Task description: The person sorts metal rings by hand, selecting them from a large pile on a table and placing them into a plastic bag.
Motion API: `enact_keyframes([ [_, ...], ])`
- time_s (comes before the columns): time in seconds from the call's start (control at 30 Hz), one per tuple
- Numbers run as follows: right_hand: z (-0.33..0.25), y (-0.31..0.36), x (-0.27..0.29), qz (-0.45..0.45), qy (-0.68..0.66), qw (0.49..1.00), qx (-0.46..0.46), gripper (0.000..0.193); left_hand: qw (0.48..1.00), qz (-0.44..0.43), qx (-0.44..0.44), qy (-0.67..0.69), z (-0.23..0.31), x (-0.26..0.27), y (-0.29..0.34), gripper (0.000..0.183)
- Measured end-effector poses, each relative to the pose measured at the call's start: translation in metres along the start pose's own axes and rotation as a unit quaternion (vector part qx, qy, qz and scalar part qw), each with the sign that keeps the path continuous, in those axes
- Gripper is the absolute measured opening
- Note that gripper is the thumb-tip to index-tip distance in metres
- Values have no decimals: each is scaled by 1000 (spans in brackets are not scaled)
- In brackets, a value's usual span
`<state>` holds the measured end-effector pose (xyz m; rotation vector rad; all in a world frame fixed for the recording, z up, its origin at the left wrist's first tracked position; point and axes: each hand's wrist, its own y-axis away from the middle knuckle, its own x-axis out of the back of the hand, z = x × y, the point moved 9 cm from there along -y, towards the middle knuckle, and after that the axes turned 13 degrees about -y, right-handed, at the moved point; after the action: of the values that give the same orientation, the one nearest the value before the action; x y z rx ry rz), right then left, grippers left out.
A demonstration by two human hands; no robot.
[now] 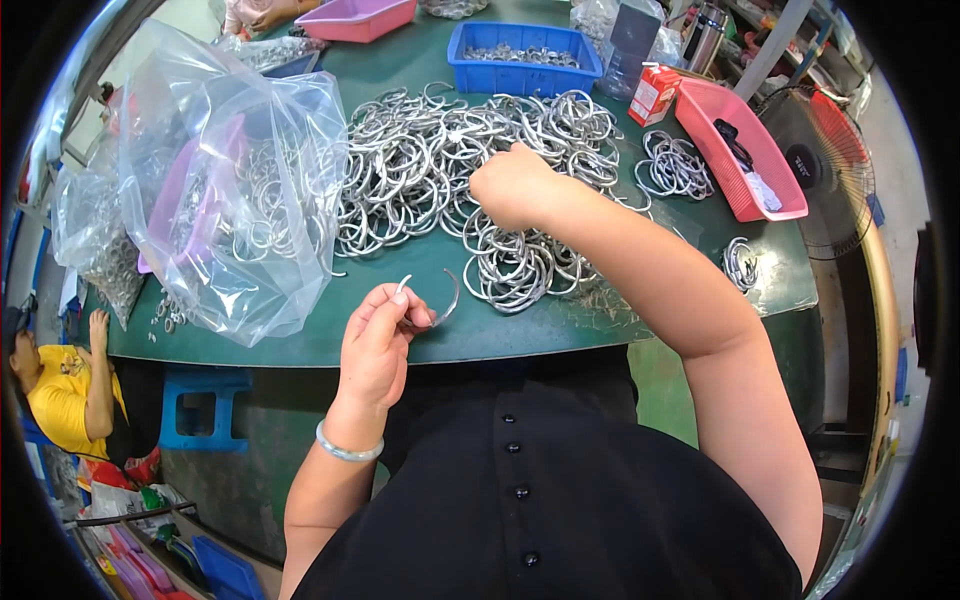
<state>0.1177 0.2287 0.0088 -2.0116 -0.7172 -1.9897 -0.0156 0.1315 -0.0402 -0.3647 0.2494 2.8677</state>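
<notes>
My left hand (pixel 376 332) is closed just over the near edge of the green table, pinching an open metal ring (pixel 453 304) between thumb and fingers. The ring is thin, silvery and C-shaped, like a bangle with a gap. My right hand (pixel 514 188) reaches into a wide heap of similar silvery rings (pixel 400 165). Its fingers curl in toward the palm and are mostly turned away, so what they grip, if anything, cannot be made out. On the left, a large clear plastic bag (pixel 290 290) lies against the heap with rings showing through it.
Behind the heap stands a blue tray (pixel 525 82) of small metal parts. To the right are a smaller ring pile (pixel 674 166), a pink basket (pixel 745 185), a red carton (pixel 655 95), a few rings (pixel 740 265) and a fan (pixel 825 165). A person in yellow (pixel 70 400) sits at left.
</notes>
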Motion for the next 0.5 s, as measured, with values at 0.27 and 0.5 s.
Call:
enact_keyframes([
  [0.27,12,9,10,56,-162,985,17,12,998,-23,7,53,-1,-3,2,15],
  [0.5,8,26,25,36,-369,924,94,11,997,-25,8,75,-2,-7,5,16],
])
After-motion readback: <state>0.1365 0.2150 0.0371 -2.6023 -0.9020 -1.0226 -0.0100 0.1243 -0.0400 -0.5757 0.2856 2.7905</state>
